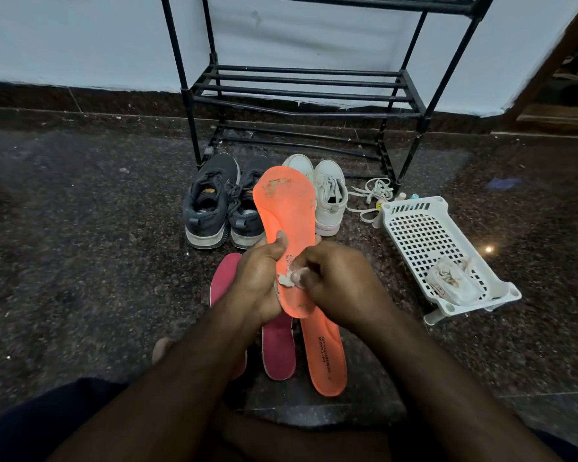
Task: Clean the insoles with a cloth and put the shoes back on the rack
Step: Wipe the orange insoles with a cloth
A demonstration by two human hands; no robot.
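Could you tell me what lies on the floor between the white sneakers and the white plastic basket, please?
In the head view, loose white shoelaces lie on the bare floor between the white sneakers and the white plastic basket; a few small items at the basket's far corner are too small to identify.

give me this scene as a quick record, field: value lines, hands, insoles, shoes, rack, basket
left hand: left hand grips the raised orange insole near its heel
right hand: right hand pinches a white cloth against that insole
floor insoles: second orange insole and two pink insoles
shoes: grey pair and white pair on the floor before the rack
rack: black rack, its visible shelves bare
basket: white basket on the right, holding a clear container
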